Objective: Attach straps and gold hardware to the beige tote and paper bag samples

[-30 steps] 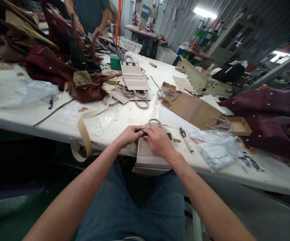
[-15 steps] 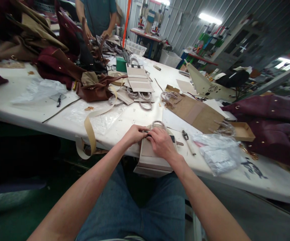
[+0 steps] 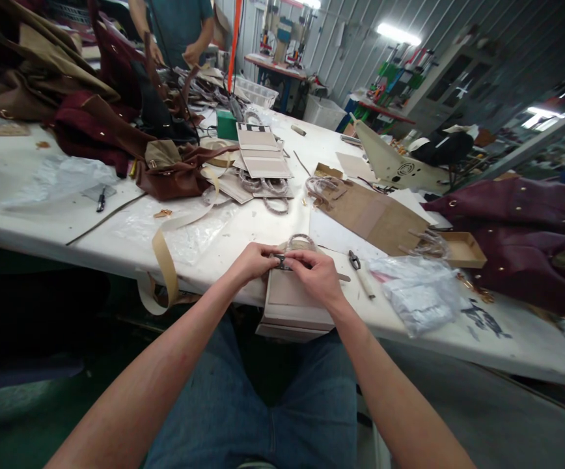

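Note:
A beige flat bag piece (image 3: 295, 303) lies at the front edge of the white table, its lower part hanging over. A wrapped ring-shaped handle (image 3: 302, 240) shows at its top. Above the piece, my left hand (image 3: 259, 262) and my right hand (image 3: 316, 275) meet, fingertips closed on a small dark strip (image 3: 281, 262) between them. The fingers hide part of the strip. Pliers (image 3: 361, 273) with pale grips lie right of my right hand.
Stacked beige panels (image 3: 264, 153) and brown bags (image 3: 175, 170) lie beyond. A yellowish strap (image 3: 165, 267) curls over the edge at left. To the right are a plastic bag (image 3: 416, 293), a cardboard tray (image 3: 465, 250) and burgundy bags (image 3: 521, 228). A person (image 3: 179, 32) stands across the table.
The view has shifted slightly. My right hand's fingers have drawn back from over the dark strip, so more of it shows between both hands. The other person's hands have lifted.

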`<state>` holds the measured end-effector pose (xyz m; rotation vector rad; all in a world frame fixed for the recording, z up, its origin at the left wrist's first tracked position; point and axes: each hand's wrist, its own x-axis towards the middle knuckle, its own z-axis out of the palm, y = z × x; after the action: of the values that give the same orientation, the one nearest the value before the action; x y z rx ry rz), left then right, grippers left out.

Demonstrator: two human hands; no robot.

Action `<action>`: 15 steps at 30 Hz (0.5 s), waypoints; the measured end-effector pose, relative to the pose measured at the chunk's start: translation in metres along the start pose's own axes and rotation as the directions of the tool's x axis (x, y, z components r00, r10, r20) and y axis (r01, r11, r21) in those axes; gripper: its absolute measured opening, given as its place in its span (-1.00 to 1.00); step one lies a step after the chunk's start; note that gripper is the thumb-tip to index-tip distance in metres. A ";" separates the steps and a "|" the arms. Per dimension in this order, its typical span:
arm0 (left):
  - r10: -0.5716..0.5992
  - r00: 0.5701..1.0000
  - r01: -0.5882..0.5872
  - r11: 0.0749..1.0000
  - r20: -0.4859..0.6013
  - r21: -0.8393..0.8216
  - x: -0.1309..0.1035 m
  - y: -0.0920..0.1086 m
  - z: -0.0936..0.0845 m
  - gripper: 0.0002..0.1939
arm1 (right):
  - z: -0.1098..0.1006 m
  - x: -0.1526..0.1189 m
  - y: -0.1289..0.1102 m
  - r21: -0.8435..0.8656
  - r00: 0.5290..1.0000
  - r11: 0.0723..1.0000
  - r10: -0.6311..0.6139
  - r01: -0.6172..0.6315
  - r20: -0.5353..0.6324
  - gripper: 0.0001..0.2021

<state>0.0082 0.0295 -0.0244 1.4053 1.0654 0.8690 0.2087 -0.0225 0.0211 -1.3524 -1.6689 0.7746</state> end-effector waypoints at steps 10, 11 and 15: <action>0.025 1.000 -0.025 0.999 -0.010 -0.022 -0.002 0.001 0.002 -0.61 | 0.007 0.006 0.003 -0.110 1.000 0.994 -0.010 0.011 0.016 -0.81; 0.024 1.000 -0.024 0.999 -0.013 -0.023 -0.002 0.001 0.002 -0.60 | 0.007 0.006 0.003 -0.105 1.000 0.994 -0.007 0.009 0.017 -0.82; 0.029 1.000 -0.029 0.999 -0.007 -0.040 -0.001 -0.002 0.002 -0.59 | 0.010 0.006 0.003 -0.136 1.000 0.991 -0.020 0.020 0.002 -0.84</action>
<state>0.0092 0.0279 -0.0266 1.3889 1.0291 0.9116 0.2011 -0.0151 0.0154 -1.4266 -1.7600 0.6600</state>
